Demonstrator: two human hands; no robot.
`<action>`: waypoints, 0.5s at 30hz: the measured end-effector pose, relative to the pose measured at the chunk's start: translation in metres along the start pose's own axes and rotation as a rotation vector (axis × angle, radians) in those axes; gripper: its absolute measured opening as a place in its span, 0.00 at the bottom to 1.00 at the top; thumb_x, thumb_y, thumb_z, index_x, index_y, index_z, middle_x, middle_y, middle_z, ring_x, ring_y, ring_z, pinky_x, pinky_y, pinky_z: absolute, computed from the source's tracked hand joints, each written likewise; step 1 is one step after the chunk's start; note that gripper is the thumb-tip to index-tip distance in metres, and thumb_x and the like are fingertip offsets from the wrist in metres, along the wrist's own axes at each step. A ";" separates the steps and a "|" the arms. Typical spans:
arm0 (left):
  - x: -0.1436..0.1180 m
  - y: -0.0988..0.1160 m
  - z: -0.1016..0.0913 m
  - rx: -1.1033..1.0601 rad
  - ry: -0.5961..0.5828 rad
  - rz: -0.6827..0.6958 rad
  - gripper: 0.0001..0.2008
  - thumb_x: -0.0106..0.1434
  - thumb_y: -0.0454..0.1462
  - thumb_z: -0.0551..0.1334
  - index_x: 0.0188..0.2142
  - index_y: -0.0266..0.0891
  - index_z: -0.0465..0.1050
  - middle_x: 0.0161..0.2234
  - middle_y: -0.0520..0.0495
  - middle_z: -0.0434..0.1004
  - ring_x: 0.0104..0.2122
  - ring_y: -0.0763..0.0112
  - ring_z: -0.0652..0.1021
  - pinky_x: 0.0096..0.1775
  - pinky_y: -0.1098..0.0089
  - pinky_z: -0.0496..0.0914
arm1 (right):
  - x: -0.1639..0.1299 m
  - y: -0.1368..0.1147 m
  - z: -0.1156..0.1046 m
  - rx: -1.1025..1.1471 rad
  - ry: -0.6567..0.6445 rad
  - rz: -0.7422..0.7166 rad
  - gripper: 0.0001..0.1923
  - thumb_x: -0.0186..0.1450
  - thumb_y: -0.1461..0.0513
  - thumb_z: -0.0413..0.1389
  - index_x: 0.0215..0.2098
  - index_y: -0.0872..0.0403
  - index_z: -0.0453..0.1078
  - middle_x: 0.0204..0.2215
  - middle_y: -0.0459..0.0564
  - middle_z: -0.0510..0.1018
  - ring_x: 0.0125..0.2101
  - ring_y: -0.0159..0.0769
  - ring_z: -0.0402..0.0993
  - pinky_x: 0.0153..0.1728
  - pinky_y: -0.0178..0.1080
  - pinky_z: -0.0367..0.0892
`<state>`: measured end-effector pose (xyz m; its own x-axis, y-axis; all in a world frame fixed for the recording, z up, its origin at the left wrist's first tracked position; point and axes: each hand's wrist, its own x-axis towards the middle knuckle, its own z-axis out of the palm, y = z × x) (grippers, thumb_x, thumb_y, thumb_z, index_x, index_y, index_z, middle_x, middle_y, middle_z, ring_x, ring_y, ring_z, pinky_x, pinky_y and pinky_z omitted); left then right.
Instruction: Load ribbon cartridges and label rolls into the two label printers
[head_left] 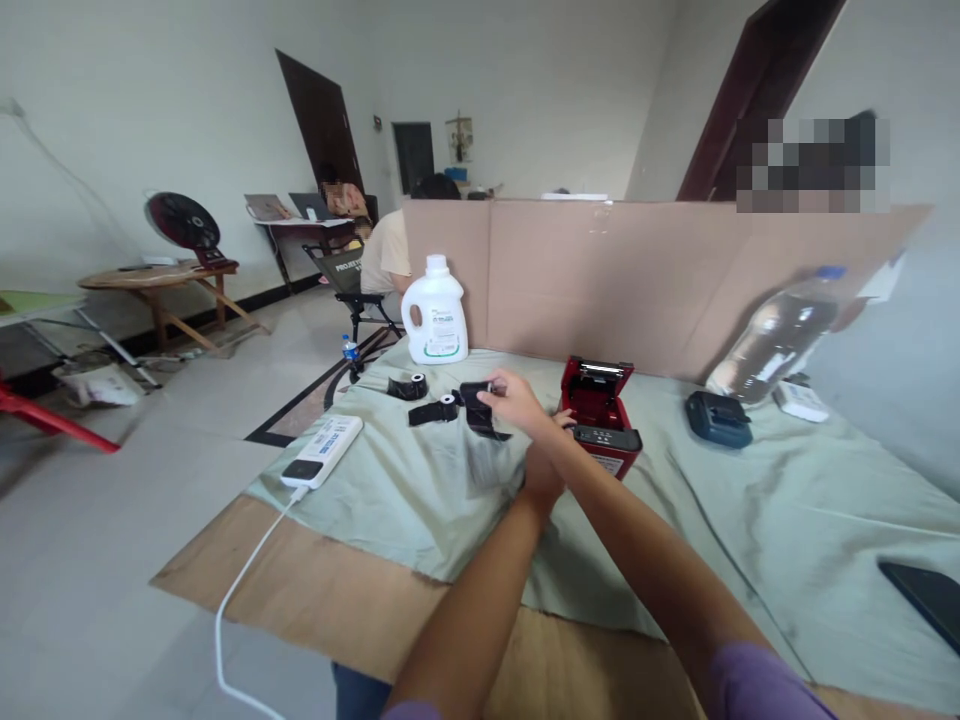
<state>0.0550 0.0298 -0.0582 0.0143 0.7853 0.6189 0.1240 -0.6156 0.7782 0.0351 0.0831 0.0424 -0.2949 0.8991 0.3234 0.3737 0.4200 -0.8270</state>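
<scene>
My right hand (512, 398) reaches across the table and pinches a black wrapped paper roll (478, 411) just above the green cloth (390, 490). My left hand (543, 472) lies under my right forearm, its fingertips against the front of a small red printer (600, 415) whose lid stands open. Most of that hand is hidden, so its grip is unclear. Two more black wrapped rolls (409, 387) (435, 410) lie to the left of the held one.
A white detergent jug (435, 320) stands at the back by a cardboard partition (600, 280). A white power strip (322, 452) lies left, a dark blue device (718, 418) and clear bottle (780, 340) right, a phone (926, 595) near right. Seated people are behind.
</scene>
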 end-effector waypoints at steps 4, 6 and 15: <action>-0.002 0.013 -0.008 0.065 -0.012 -0.049 0.15 0.73 0.41 0.50 0.50 0.41 0.72 0.49 0.40 0.79 0.53 0.57 0.77 0.57 0.56 0.69 | -0.025 -0.002 -0.071 0.525 0.035 0.207 0.20 0.57 0.47 0.64 0.36 0.50 0.66 0.18 0.38 0.65 0.17 0.29 0.60 0.17 0.31 0.49; -0.002 0.016 -0.009 0.115 -0.015 -0.078 0.16 0.72 0.40 0.50 0.51 0.41 0.72 0.48 0.40 0.79 0.52 0.57 0.77 0.56 0.56 0.69 | -0.042 0.006 -0.111 0.511 0.057 0.239 0.22 0.56 0.44 0.63 0.35 0.51 0.67 0.20 0.40 0.67 0.19 0.29 0.62 0.19 0.31 0.52; -0.002 0.021 -0.007 0.328 -0.056 0.296 0.22 0.63 0.38 0.58 0.57 0.41 0.66 0.62 0.38 0.67 0.62 0.54 0.66 0.62 0.49 0.62 | -0.067 0.066 -0.178 -0.514 0.001 0.301 0.09 0.68 0.60 0.53 0.37 0.54 0.74 0.35 0.54 0.80 0.37 0.42 0.74 0.40 0.39 0.65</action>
<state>0.0505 0.0144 -0.0421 0.1489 0.5861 0.7964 0.4149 -0.7681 0.4877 0.2365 0.0724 0.0476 -0.1089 0.9880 0.1096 0.8185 0.1517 -0.5541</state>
